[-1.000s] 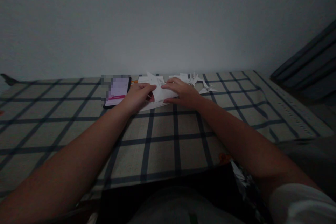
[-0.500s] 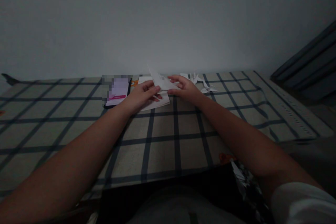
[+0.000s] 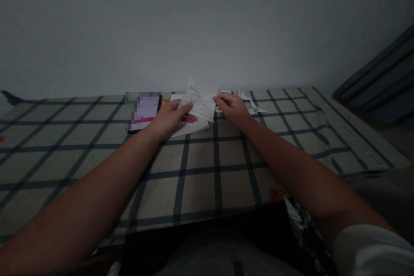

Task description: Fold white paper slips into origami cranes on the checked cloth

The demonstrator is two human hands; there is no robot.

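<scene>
A creased white sheet of paper (image 3: 199, 105) is held up between both hands, faint lines showing on its face. My left hand (image 3: 173, 116) pinches its left side, thumb on top and other fingers beneath. At the right edge, thumb and fingers of my right hand (image 3: 232, 107) are closed on the same sheet. Below it lie more white papers (image 3: 190, 128), partly hidden by the left hand and the held sheet. Folded white paper pieces with pointed tips (image 3: 256, 108) rest just beyond the right hand.
Left of the papers lies a phone or tablet (image 3: 147, 108) with a lit, partly blurred screen. A checked cloth (image 3: 200, 189) covers the table. Behind it rises a plain wall (image 3: 207, 30); a dark curtain-like thing (image 3: 381, 69) hangs at the right.
The paper has turned and opened out, its lined face now toward me. My right hand has gone from spread fingers to a pinch on the sheet's right edge.
</scene>
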